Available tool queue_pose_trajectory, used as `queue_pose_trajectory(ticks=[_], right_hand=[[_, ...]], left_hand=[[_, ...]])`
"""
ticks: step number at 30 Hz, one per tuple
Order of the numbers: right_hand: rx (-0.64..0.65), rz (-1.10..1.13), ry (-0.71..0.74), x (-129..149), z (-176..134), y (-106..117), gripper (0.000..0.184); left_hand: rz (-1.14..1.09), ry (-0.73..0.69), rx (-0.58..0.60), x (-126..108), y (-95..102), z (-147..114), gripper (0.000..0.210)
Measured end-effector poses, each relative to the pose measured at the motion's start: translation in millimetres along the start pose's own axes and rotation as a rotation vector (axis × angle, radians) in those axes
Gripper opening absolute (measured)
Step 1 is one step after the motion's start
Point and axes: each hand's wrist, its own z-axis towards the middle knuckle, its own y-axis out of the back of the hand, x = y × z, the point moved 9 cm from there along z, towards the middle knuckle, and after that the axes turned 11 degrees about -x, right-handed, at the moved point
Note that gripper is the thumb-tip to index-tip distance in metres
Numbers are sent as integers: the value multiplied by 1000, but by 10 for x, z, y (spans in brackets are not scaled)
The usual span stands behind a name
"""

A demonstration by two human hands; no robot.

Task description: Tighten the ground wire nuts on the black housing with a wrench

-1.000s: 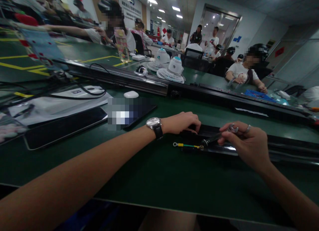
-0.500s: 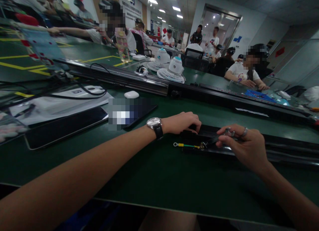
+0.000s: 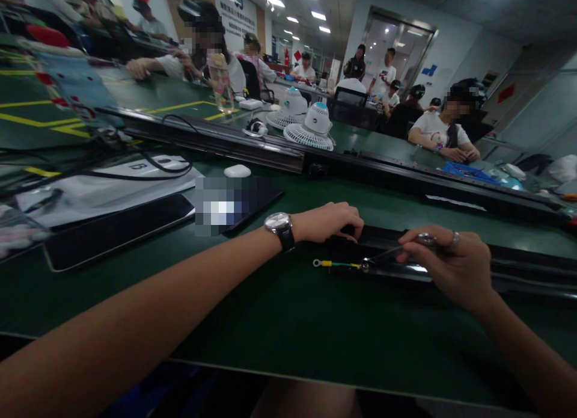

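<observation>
Pinching a metal wrench (image 3: pixel 386 254) between thumb and bent fingers of the right hand (image 3: pixel 457 267), with the silvery upper end showing just above the thumb and a finger ring (image 3: pixel 455 237) close by. Slanting down to the left, to the right-hand end of a short green-and-yellow wire (image 3: pixel 342 264); too small there to make out the exact fit. Curling the left hand (image 3: pixel 336 221) down at the left end of a black rail (image 3: pixel 514 282), with fingertips partly hidden; unclear whether gripping the rail or only resting on it. Wearing a watch (image 3: pixel 280 225) on the left wrist. Near both hands, at the rail's near edge, the wire, tipped with a ring terminal (image 3: pixel 317 263) pointing left.

All on a green tabletop (image 3: pixel 288 322). Farther left, a dark flat device (image 3: pixel 121 228), another tilted dark slab (image 3: pixel 259 202), a small white case (image 3: pixel 237 171), a white sheet (image 3: pixel 112 183) and black cables (image 3: pixel 166 165). Beyond the hands, a long black bar (image 3: pixel 406 171) across the tabletop, then two white fans (image 3: pixel 311 129) just beside each other, and a patterned bottle (image 3: pixel 220 84). Farther off, several people in headgear, seated or standing.
</observation>
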Motion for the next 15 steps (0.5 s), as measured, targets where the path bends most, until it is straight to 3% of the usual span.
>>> queue_pose_trajectory(ticks=[8,15], right_hand=[[-112,44,-197,-201,-68,33,10],[-166,37,-188,-113,-63,33,10]], left_hand=[[5,2,-4,18,-7,-2,10],[-2,0,-9,12,5,-3,10]])
